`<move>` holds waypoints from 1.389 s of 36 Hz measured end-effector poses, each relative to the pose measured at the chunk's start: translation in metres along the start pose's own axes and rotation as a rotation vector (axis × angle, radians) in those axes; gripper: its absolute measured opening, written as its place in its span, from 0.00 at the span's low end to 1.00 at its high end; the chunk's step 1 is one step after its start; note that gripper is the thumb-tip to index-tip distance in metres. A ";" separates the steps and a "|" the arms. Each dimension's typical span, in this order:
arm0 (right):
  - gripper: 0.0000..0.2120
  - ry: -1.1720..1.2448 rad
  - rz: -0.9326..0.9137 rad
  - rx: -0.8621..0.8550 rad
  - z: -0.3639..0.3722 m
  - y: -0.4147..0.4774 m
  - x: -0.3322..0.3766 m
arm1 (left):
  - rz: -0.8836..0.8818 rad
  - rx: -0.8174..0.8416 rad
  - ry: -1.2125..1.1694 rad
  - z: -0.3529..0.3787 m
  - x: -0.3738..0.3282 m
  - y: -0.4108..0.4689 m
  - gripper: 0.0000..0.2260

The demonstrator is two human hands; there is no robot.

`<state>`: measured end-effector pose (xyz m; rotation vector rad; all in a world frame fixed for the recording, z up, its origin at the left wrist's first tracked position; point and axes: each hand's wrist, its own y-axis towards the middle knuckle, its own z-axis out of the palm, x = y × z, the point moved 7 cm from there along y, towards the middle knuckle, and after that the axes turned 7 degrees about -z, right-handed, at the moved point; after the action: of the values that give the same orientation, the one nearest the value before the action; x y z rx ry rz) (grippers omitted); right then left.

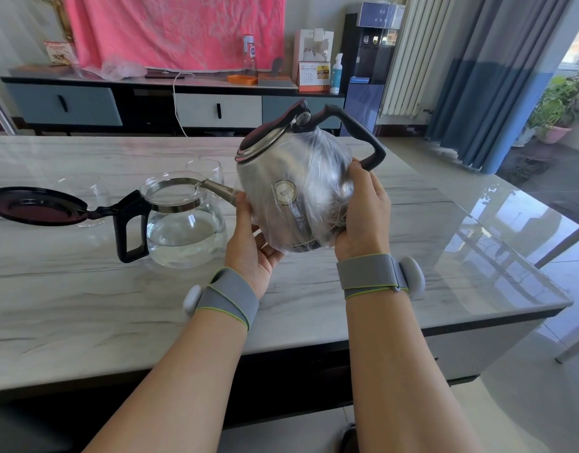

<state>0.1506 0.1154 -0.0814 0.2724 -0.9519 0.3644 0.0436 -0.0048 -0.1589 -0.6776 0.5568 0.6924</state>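
Left grip and right grip clasped round the steel kettle, which was tilted towards the glass jug.
The left grip cupped the underside and the right wrapped the rear below the handle. The kettle, sheathed in clear plastic, was held above the worktop, its spout over the jug's open mouth. The jug held water, its lid hinged back. A drinking glass stood just behind.

One kettle, one jug, perhaps two glasses.
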 end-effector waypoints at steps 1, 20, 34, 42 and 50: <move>0.11 0.000 -0.002 -0.001 0.000 0.000 0.000 | -0.001 -0.002 -0.002 0.000 0.000 0.000 0.27; 0.08 -0.013 -0.021 0.030 0.002 0.000 0.002 | -0.011 -0.009 -0.022 0.000 0.001 -0.001 0.30; 0.11 -0.028 -0.041 0.024 0.002 -0.001 0.004 | -0.022 -0.014 -0.039 -0.001 0.002 -0.001 0.31; 0.08 -0.044 -0.051 0.036 0.002 0.001 0.005 | -0.018 -0.012 -0.032 -0.001 0.002 0.001 0.28; 0.08 -0.048 -0.056 0.045 0.003 0.001 0.005 | -0.025 -0.009 -0.030 -0.002 0.002 0.002 0.28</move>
<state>0.1509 0.1159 -0.0751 0.3488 -0.9820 0.3296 0.0426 -0.0039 -0.1625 -0.6808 0.5173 0.6811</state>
